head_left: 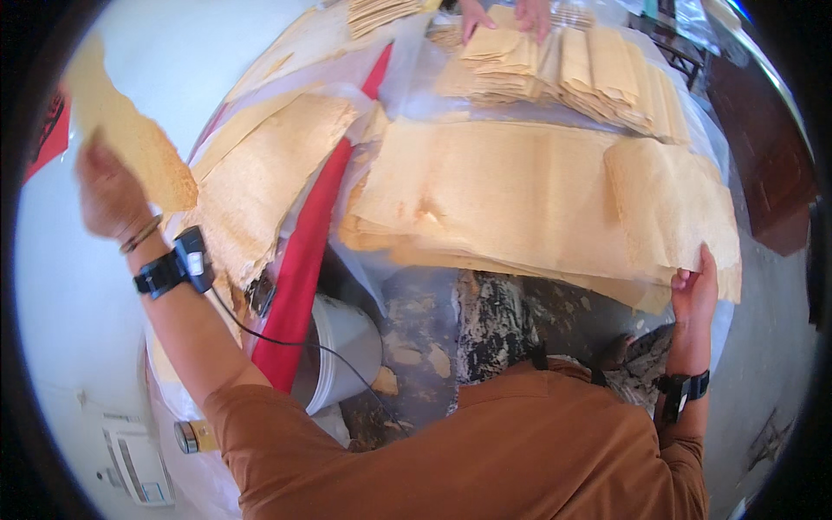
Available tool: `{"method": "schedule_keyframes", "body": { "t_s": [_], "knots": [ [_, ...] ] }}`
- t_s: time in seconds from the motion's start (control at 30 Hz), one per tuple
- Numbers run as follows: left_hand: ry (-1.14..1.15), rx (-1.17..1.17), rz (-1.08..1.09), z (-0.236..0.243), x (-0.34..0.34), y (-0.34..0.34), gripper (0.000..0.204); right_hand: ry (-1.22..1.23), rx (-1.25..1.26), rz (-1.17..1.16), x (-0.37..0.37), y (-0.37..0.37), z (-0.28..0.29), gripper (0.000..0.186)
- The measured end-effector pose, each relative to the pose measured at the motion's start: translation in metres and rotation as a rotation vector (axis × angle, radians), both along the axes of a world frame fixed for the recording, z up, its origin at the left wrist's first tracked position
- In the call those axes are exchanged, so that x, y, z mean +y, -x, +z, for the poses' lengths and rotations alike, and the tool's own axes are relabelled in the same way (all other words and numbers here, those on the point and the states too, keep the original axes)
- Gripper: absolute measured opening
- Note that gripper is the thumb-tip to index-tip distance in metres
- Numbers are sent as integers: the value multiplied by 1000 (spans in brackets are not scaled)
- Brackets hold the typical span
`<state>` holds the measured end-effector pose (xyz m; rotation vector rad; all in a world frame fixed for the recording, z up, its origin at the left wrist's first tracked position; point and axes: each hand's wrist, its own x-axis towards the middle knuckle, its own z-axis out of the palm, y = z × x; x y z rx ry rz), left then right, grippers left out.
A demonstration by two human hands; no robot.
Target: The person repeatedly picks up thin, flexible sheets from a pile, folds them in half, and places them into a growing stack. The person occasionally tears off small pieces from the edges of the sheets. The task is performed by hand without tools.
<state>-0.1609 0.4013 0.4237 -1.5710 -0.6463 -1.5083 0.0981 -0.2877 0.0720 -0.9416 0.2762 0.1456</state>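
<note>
At the far left my left hand [108, 191], blurred, is raised and closed on a thin tan flatbread sheet [134, 139] with a ragged, browned edge. Below it lies a pile of similar sheets [251, 173], some with torn rims. In front of me a wide stack of flatbread [485, 186] spreads across the table. Its right end carries a folded-over flap [663, 204]. My right hand [696, 290] pinches the near edge of that flap at the stack's right corner.
Across the table, another person's hands [475, 17] touch folded flatbread bundles [607, 69]. A red cloth strip [303, 273] runs between the two piles. Below the table edge stands a white bucket [347, 351]. A cable [277, 341] hangs from the device on my left wrist.
</note>
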Motion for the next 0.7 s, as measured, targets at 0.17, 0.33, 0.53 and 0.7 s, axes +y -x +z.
{"method": "schedule_keyframes", "body": {
  "t_s": [0.17, 0.33, 0.53, 0.7],
  "knots": [
    [366, 341, -54, -108, 65, -27, 23, -27, 63, -86, 25, 8, 2, 24],
    [941, 611, 313, -188, 110, -6, 41, -19, 109, -182, 5, 15, 10, 24],
    [670, 603, -342, -229, -22, -62, 47, 26, 8, -160, -19, 25, 15, 27],
    [912, 1103, -1054, -295, -225, -146, 41, 12, 12, -118, 11, 27, 15, 27]
  ]
}}
